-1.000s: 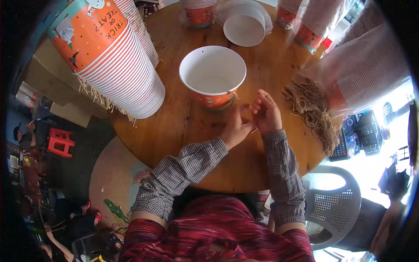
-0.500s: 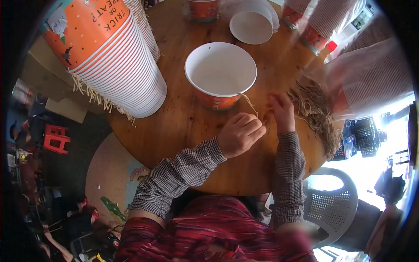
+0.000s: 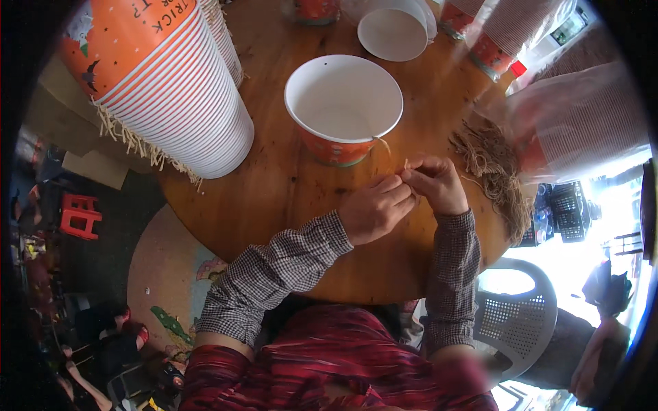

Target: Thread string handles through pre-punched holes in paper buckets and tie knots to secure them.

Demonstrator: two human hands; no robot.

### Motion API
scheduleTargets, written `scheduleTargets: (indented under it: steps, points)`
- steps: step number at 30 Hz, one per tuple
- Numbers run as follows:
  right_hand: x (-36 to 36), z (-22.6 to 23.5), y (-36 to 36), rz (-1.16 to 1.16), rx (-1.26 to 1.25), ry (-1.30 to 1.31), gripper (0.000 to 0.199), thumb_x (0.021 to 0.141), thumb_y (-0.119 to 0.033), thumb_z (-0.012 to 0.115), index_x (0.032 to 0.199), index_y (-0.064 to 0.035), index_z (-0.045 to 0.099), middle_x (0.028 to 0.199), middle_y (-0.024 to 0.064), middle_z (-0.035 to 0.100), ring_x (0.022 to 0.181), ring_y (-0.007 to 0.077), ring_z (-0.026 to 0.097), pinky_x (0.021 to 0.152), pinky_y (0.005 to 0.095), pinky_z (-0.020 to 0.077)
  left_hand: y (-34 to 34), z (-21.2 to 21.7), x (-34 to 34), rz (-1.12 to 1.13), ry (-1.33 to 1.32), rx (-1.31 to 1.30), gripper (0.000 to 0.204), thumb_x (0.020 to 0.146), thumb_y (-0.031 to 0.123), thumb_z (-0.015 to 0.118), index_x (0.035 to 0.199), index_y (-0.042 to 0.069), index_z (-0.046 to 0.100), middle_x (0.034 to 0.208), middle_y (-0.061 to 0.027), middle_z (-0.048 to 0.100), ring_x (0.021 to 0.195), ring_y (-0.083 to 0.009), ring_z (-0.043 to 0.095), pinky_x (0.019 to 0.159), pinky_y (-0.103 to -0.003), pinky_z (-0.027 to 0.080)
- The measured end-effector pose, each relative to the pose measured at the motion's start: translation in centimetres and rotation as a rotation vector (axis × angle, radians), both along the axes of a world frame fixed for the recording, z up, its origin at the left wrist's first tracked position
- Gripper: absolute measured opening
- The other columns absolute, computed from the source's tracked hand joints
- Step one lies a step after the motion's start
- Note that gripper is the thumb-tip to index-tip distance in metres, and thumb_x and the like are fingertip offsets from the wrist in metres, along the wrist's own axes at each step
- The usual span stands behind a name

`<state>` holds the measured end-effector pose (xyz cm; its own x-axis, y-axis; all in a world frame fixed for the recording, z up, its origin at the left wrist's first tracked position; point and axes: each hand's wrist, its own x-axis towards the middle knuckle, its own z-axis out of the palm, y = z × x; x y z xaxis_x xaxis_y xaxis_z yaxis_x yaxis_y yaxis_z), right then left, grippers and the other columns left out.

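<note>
A white-lined orange paper bucket [image 3: 319,145] stands upright on the wooden table in front of me. From a spot at its near right rim, a short piece of tan twine [image 3: 383,142] runs toward my hands. My left hand [image 3: 378,209] is closed in a pinch on this twine, its fingers hiding most of the lower part. Close against it, my right hand [image 3: 439,185] pinches too, thumb and forefinger meeting where a small tip of twine pokes up. A loose bundle of tan twine [image 3: 492,171] lies just right of my right hand.
A tall nested stack of orange buckets [image 3: 185,103] leans at the left, twine ends fringing its side. Another white bucket [image 3: 391,35] lies tipped at the back. Plastic-wrapped bucket stacks [image 3: 582,127] line the right. A grey chair [image 3: 517,315] stands at the lower right.
My right hand has moved left and closed at the twine beside my left hand. My left hand stays nearly in place. The view has shifted slightly.
</note>
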<state>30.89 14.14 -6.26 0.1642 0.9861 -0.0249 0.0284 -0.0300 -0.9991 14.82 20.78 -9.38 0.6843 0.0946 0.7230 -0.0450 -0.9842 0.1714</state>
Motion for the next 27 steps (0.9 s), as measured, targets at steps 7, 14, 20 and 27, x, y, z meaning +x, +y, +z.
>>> scheduleTargets:
  steps: [7, 14, 20, 27]
  points:
    - [0.0, 1.3, -0.6, -0.121, 0.11, 0.099, 0.01, 0.09, -0.009, 0.062, 0.089, -0.0001, 0.066, 0.078, 0.008, 0.069, 0.05, 0.0095, 0.06, 0.043, 0.0191, 0.0432, 0.7, 2.7, -1.2, -0.053, -0.287, -0.695, 0.015, 0.079, 0.012, 0.072, 0.084, 0.005, 0.06, 0.074, -0.0082, 0.056, 0.06, -0.0203, 0.056, 0.053, -0.034, 0.044]
    - [-2.1, 2.2, -0.3, -0.026, -0.027, -0.107, 0.012, 0.089, -0.009, 0.062, 0.094, 0.001, 0.065, 0.079, 0.0055, 0.068, 0.057, 0.0087, 0.062, 0.047, 0.0194, 0.0449, 2.5, 1.8, -2.0, 0.153, -0.136, -0.677, 0.049, 0.088, 0.046, 0.061, 0.062, 0.004, 0.058, 0.052, -0.009, 0.052, 0.044, -0.0232, 0.052, 0.043, -0.035, 0.039]
    - [-2.4, 1.5, -0.4, -0.021, -0.053, -0.17, 0.012, 0.088, -0.006, 0.062, 0.096, 0.0025, 0.064, 0.079, 0.0065, 0.067, 0.06, 0.0107, 0.063, 0.05, 0.0205, 0.0465, 1.6, 2.5, -1.2, 0.204, -0.272, -0.59, 0.021, 0.091, 0.012, 0.059, 0.075, -0.001, 0.059, 0.061, -0.0122, 0.056, 0.054, -0.0258, 0.059, 0.05, -0.035, 0.044]
    - [-2.6, 1.6, -0.3, -0.118, 0.062, -0.151, 0.01, 0.088, -0.004, 0.061, 0.096, 0.0013, 0.061, 0.074, 0.0037, 0.063, 0.06, 0.0076, 0.057, 0.053, 0.0201, 0.0439, 1.5, 2.1, -1.2, 0.213, -0.267, -0.551, 0.013, 0.087, 0.011, 0.062, 0.088, 0.0, 0.055, 0.083, -0.0181, 0.061, 0.076, -0.0348, 0.061, 0.066, -0.041, 0.048]
